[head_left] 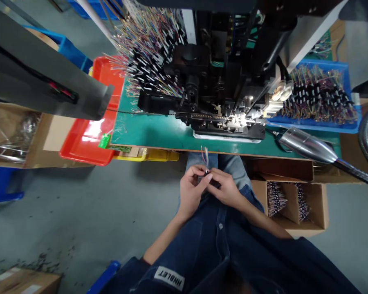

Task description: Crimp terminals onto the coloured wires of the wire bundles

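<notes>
My left hand (192,188) and my right hand (224,185) meet above my lap, just in front of the bench edge. Between their fingertips is a short wire harness (206,157); its thin coloured wires fan upward, and its black part is mostly covered by my fingers. Both hands are closed on it. Beyond them stands a black machine (221,118) with a lit work point on its right side. A big pile of similar black harnesses (153,61) with loose wire ends lies left of the machine.
A blue tray (317,130) of harnesses is at the right of the green bench (153,134). Near it lies a metal gooseneck lamp (309,146). A red tray (86,157) juts out at left. Below right, a divided cardboard box (320,208) holds more harnesses.
</notes>
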### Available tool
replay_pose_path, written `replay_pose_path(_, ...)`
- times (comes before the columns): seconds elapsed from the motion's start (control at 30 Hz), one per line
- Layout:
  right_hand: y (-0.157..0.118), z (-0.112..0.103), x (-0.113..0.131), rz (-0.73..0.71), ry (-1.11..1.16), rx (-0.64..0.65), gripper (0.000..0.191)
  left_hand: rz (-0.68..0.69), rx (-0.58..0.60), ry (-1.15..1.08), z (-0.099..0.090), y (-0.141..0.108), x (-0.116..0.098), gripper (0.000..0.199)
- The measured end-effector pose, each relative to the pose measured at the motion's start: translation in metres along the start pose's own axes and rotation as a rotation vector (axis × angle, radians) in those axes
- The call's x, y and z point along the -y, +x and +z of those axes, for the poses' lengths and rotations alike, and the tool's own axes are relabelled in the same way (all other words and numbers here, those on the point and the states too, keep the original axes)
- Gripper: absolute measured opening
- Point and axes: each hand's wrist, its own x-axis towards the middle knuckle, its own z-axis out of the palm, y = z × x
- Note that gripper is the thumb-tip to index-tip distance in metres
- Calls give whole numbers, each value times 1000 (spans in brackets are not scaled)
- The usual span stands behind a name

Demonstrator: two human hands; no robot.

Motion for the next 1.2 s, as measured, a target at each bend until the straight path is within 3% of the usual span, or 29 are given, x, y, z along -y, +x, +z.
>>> replay_pose_path(0.1,-2,-5,12,92,127,25,36,30,59,-1,10,4,-3,37)
replay_pose_path(0.27,-11,-28,22,222,450,168,39,-101,386,-173,15,26,-13,57)
replay_pose_path(0.4,-16,-37,26,253,636,189,41,-111,506,-256,23,43,-22,54)
replay_pose_path(0.53,-17,-38,30,245,719,196,44,-217,465,-330,36,57,-27,35)
replay_pose_path(0.63,-17,-38,31,244,728,200,45,-271,433,-331,45,63,-30,38)
replay_pose_path(0.73,-18,-40,29,248,759,209,46,-225,425,-292,49,66,-36,44)
replay_pose_path(0.87,-19,-42,27,257,743,206,47,-198,447,-254,45,69,-45,46)
replay_pose_path(1.07,-16,-47,19,101,684,210,38,-376,531,-312,32,72,-49,49)
replay_pose_path(1.2,-16,-51,11,79,685,225,37,-327,492,-274,33,68,-52,50)
